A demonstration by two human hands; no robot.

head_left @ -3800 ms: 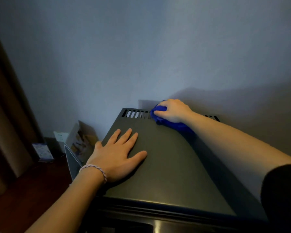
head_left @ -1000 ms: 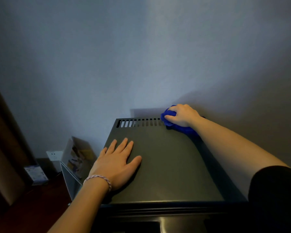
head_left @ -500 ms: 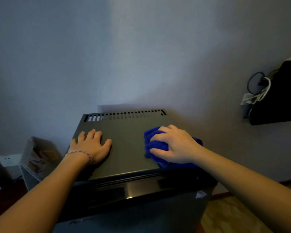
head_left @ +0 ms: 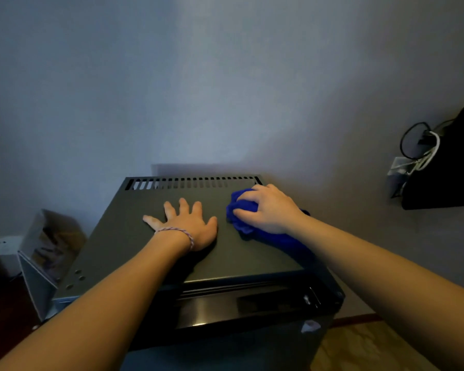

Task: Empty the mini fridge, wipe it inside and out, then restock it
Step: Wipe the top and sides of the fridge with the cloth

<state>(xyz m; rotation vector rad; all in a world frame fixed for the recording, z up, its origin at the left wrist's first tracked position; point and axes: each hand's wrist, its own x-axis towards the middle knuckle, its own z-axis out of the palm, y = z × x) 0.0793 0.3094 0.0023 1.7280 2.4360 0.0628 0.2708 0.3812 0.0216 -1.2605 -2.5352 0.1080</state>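
Two hands are being laid on the mini fridge (head_left: pixel 150 245) top: the left hand (head_left: pixel 186 226) is being pressed flat, fingers spread, while a bunched blue cloth (head_left: pixel 243 210) is being gripped under the right hand (head_left: pixel 269 210), its tail trailing toward the near-right edge, unwiped lid lying leftward, vent slots (head_left: pixel 190 182) running crosswise behind.

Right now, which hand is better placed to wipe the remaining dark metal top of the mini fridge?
Right. The right hand already grips the bunched blue cloth on the dark grey metal fridge top near its right rear corner. The left hand lies flat, empty, probably bracing.
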